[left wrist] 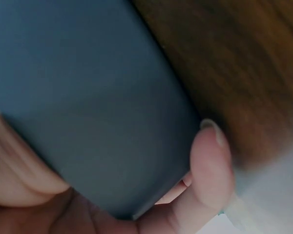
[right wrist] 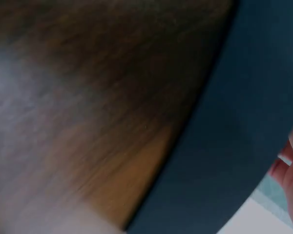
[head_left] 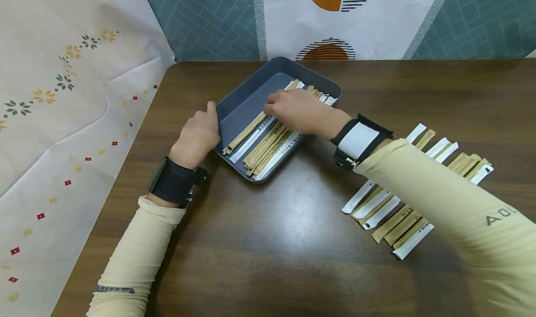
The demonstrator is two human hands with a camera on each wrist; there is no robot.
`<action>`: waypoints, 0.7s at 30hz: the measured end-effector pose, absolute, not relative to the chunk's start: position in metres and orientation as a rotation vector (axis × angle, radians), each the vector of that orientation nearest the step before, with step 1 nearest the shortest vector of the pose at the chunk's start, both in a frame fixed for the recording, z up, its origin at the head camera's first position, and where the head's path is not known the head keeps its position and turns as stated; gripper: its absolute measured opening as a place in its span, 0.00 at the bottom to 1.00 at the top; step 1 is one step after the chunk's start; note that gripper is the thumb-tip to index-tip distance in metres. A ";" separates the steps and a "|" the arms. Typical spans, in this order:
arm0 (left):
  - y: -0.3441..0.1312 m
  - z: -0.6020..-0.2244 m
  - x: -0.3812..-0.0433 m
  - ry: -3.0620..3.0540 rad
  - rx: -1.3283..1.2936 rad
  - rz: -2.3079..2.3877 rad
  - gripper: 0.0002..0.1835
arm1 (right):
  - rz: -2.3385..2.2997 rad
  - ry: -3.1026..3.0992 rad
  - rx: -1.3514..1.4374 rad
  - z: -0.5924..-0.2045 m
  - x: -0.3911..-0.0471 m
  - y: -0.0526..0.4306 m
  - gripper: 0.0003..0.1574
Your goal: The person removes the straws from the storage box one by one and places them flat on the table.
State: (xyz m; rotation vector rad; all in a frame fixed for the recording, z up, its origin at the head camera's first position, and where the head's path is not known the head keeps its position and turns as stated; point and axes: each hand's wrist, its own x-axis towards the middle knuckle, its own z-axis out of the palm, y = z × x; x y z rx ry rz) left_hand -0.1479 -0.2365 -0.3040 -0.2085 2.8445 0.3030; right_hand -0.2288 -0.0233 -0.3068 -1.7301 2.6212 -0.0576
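A dark grey-blue tray (head_left: pixel 244 91) sits at an angle on the table with long, thin paper-wrapped sticks (head_left: pixel 268 151), tan and white, lying in its right half. My left hand (head_left: pixel 197 133) grips the tray's left corner, thumb along the rim; in the left wrist view, fingers (left wrist: pixel 212 170) curl round the tray's grey wall (left wrist: pixel 102 131). Over the sticks, my right hand (head_left: pixel 297 110) has its fingers curled down at a tan paper-wrapped stick (head_left: pixel 251 130) and appears to pinch it. The fingertips are mostly hidden. The right wrist view shows mainly the tray's outer wall (right wrist: pixel 224 126).
More wrapped sticks (head_left: pixel 389 214) lie in a slanted row on the brown wooden table (head_left: pixel 268 252), partly hidden under my right forearm. A white patterned cloth (head_left: pixel 83 121) borders the table's left side. Teal and white fabric (head_left: pixel 209 23) hangs behind the far edge.
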 end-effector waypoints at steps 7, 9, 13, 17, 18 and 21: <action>-0.235 -0.304 -0.149 2.838 -0.213 0.284 0.27 | 0.108 2.606 -1.828 -0.313 -0.232 -0.030 0.13; -0.236 -0.304 -0.148 2.847 -0.202 0.283 0.27 | 0.130 2.601 -1.834 -0.314 -0.232 -0.031 0.13; -0.236 -0.305 -0.147 2.871 -0.168 0.271 0.26 | 0.136 2.598 -1.839 -0.315 -0.232 -0.032 0.12; -0.237 -0.305 -0.147 2.881 -0.165 0.261 0.25 | 0.133 2.605 -1.848 -0.316 -0.231 -0.032 0.12; -0.237 -0.305 -0.147 2.881 -0.168 0.260 0.25 | 0.132 2.605 -1.851 -0.316 -0.231 -0.032 0.12; -0.237 -0.304 -0.148 2.871 -0.177 0.264 0.25 | 0.133 2.606 -1.850 -0.317 -0.231 -0.032 0.12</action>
